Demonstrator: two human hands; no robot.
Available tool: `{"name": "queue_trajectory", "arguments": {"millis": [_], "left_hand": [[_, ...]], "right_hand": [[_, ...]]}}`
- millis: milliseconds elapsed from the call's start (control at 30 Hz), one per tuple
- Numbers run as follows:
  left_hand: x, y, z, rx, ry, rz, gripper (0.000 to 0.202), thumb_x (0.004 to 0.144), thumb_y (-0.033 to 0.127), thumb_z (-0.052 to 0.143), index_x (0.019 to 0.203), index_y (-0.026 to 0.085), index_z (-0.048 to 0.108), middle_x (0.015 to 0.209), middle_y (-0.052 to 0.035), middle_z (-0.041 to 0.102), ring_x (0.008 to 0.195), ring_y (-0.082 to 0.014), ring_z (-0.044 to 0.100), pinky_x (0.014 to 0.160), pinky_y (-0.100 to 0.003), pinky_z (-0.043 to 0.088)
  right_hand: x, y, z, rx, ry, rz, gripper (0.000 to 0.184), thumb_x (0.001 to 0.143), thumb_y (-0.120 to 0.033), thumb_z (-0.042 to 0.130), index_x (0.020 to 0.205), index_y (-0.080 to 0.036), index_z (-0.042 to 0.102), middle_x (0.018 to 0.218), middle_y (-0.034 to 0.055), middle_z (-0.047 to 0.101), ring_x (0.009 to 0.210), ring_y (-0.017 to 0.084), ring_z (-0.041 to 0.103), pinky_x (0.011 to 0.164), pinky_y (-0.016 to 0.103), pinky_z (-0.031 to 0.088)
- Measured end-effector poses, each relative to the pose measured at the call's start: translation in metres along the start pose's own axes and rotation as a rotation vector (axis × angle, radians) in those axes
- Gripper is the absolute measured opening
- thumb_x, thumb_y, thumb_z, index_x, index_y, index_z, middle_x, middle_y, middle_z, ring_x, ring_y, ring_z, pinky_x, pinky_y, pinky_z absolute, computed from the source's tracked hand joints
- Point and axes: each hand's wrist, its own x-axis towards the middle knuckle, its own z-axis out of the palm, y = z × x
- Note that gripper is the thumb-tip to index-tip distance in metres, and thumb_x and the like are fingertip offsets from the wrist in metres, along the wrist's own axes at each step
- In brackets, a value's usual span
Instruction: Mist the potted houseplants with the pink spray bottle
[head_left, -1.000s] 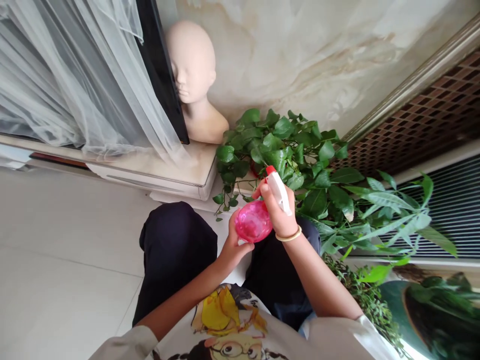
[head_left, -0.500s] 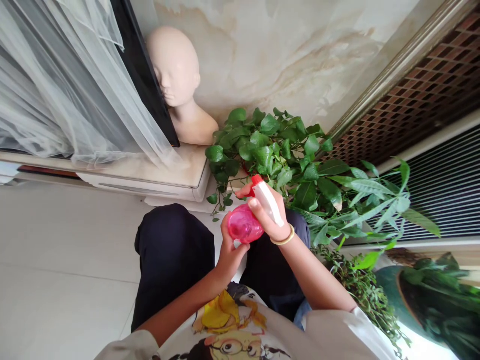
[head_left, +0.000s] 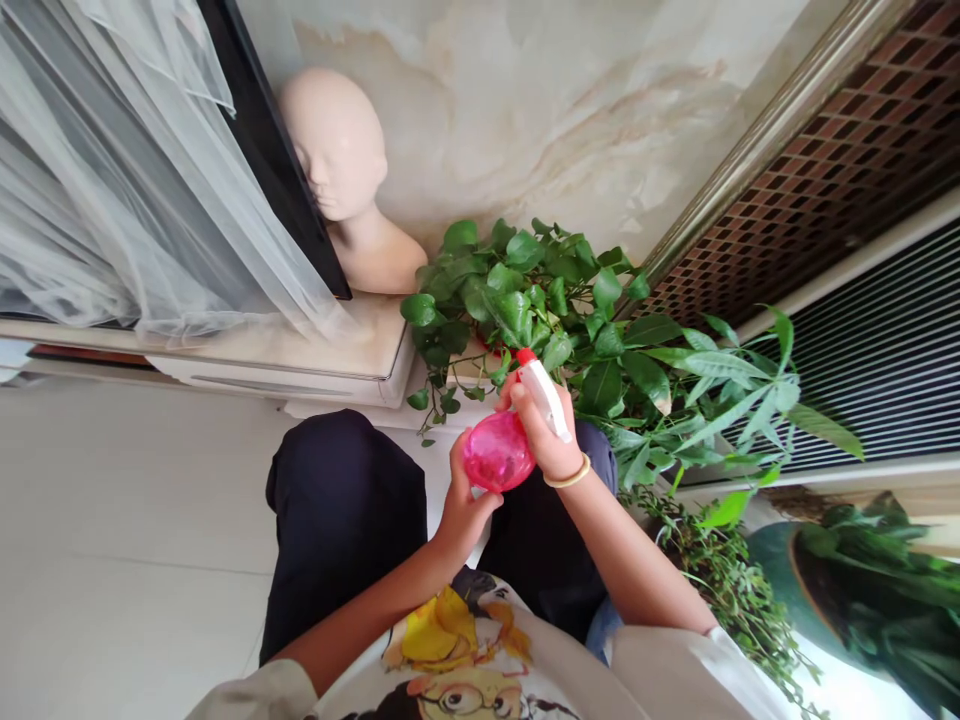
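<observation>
A pink see-through spray bottle [head_left: 498, 452] with a white and red spray head [head_left: 544, 398] is held between both hands above my knees. My left hand [head_left: 466, 505] cups the bottle's body from the left and below. My right hand [head_left: 553, 440] wraps round the neck under the spray head, its index finger curled in at the trigger. The red nozzle points away from me, at the leafy green trailing plant [head_left: 517, 290] just beyond. Some of its leaves look glossy. The plant's pot is mostly hidden by leaves.
A mannequin head [head_left: 337, 150] stands on a low cabinet [head_left: 352, 355] beside a dark screen draped with sheer white cloth [head_left: 112, 200]. To the right are a plant with long leaves [head_left: 735, 380], a small bushy plant [head_left: 712, 570], and a green pot [head_left: 787, 570]. A slatted panel [head_left: 862, 340] stands behind.
My right index finger has drawn in from stretched out to curled at the trigger. The bottle has shifted slightly right, with both hands still on it. The view has moved a little.
</observation>
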Motion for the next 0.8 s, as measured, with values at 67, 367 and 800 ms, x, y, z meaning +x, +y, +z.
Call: {"name": "queue_trajectory", "arguments": {"millis": [67,367,800], "left_hand": [[0.002,0.001,0.003,-0.004,-0.037,-0.008,0.091,0.065,0.009,0.063,0.149,0.034,0.037,0.151,-0.0046,0.048,0.139,-0.0277,0.047,0.115,-0.041,0.038],[0.014,0.017,0.025,0.008,-0.210,-0.114,0.095,0.062,0.008,0.063,0.152,0.032,0.039,0.147,-0.0051,0.054,0.135,-0.0293,0.049,0.111,-0.040,0.042],[0.014,0.019,0.034,-0.072,-0.353,-0.152,0.087,0.061,0.011,0.061,0.145,0.026,0.046,0.147,-0.0070,0.055,0.138,-0.0293,0.047,0.115,-0.043,0.037]], "right_hand": [[-0.003,0.003,-0.008,0.000,0.061,0.015,0.040,0.093,-0.060,0.056,0.086,-0.022,0.064,0.079,0.0028,0.068,0.075,0.018,0.064,0.075,0.034,0.053],[-0.015,0.019,-0.049,0.011,0.327,0.091,0.034,0.094,-0.054,0.057,0.081,-0.024,0.066,0.071,0.0028,0.067,0.070,0.020,0.064,0.072,0.038,0.053],[-0.028,0.030,-0.067,0.022,0.436,0.243,0.038,0.088,-0.059,0.063,0.083,-0.022,0.069,0.079,0.0039,0.071,0.073,0.019,0.065,0.065,0.035,0.051]]}}
